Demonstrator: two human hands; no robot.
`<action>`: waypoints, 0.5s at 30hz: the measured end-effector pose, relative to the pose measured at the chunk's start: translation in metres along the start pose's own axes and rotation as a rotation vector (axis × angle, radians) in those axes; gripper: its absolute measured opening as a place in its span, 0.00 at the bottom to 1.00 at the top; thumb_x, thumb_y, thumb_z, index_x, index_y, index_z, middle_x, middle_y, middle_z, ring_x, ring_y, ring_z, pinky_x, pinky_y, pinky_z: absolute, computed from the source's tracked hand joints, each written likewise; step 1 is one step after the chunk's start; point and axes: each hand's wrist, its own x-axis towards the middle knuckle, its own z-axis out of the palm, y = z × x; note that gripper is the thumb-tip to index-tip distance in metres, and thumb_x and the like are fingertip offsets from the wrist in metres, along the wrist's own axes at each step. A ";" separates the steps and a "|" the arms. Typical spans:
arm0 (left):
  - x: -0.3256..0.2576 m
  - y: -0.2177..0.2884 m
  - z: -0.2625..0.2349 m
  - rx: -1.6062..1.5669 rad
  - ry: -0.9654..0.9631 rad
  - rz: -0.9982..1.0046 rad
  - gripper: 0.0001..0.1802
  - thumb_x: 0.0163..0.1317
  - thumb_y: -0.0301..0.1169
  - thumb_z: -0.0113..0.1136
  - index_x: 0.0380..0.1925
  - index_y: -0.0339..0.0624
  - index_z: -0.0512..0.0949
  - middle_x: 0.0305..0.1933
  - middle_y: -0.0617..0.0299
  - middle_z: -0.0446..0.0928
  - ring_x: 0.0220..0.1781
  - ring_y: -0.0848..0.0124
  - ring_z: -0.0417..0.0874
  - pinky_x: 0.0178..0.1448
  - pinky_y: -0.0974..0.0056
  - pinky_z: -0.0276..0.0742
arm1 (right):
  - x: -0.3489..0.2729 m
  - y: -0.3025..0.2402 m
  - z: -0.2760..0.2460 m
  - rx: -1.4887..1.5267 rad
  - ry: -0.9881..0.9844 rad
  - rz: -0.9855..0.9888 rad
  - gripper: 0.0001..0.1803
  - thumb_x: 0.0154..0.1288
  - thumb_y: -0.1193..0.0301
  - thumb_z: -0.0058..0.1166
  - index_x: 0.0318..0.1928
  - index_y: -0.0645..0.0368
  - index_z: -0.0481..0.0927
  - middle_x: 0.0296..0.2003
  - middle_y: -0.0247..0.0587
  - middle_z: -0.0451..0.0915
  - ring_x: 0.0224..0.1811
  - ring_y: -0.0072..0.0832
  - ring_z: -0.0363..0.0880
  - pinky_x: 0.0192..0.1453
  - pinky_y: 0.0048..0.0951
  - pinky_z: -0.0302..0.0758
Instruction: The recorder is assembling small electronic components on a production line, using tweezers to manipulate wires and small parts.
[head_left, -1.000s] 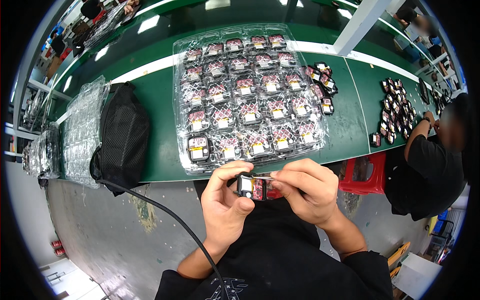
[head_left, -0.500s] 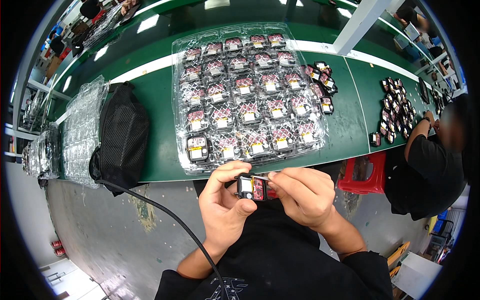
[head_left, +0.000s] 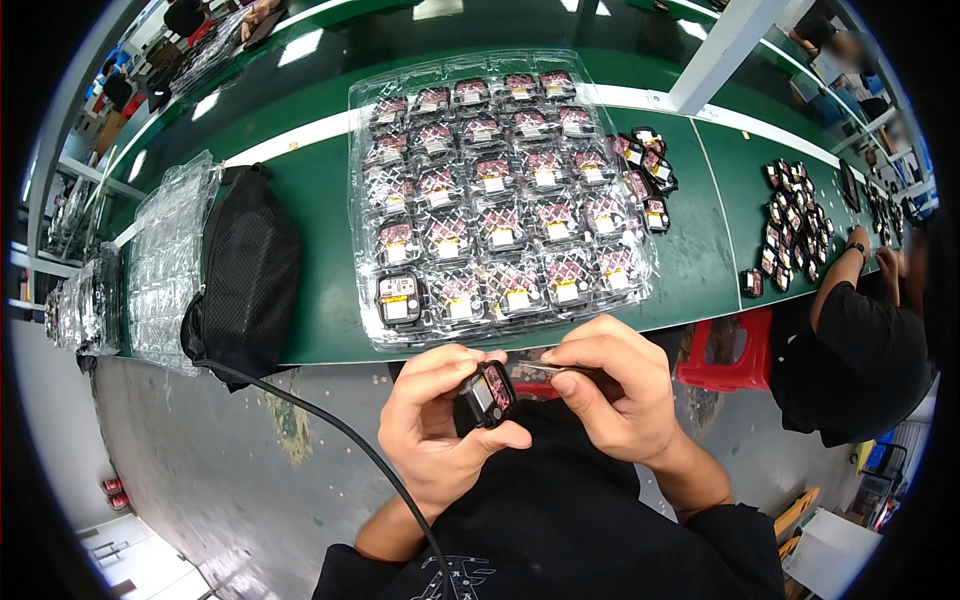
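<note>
Black cable [head_left: 330, 419]: crosses in front of my left forearm [head_left: 390, 522] and runs up to the bag at the bench's near edge.
Left hand [head_left: 432, 425]: I have fingers and thumb closed on the sides of a black-framed module [head_left: 489, 395].
Module's place: tilted, in front of the bench's near edge, its reddish board and pale block showing.
Right hand [head_left: 630, 395]: I pinch a slim metal tool [head_left: 543, 368], its tip just beside the module; whether they touch I cannot tell.
Red stool [head_left: 728, 355]: below the near edge, to my right.
Green bench [head_left: 700, 270]: carries everything listed below, except the co-worker and the post.
Clear tray [head_left: 368, 325]: midway along the near edge, five rows of five modules in its cells; the module at its near left corner [head_left: 399, 298] shows plainest, the others sit under crisscross glints.
Black mesh bag [head_left: 250, 270]: stands between that tray and more clear trays [head_left: 170, 250] toward the left end, drooping over the near edge and blocking part of them.
Loose modules [head_left: 656, 172]: clustered just beside the tray's right edge.
Co-worker [head_left: 855, 350]: seated at the near edge, far right, by a bigger module pile [head_left: 795, 225].
Pale post [head_left: 725, 55]: rises at the far edge, hiding some of what lies behind.
</note>
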 end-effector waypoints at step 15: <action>0.020 0.006 -0.039 1.080 0.038 0.246 0.31 0.57 0.40 0.78 0.56 0.39 0.78 0.62 0.50 0.80 0.70 0.46 0.77 0.78 0.38 0.62 | 0.043 0.008 0.034 -0.685 0.054 -0.510 0.17 0.54 0.68 0.63 0.44 0.60 0.85 0.41 0.35 0.83 0.27 0.19 0.79 0.24 0.22 0.73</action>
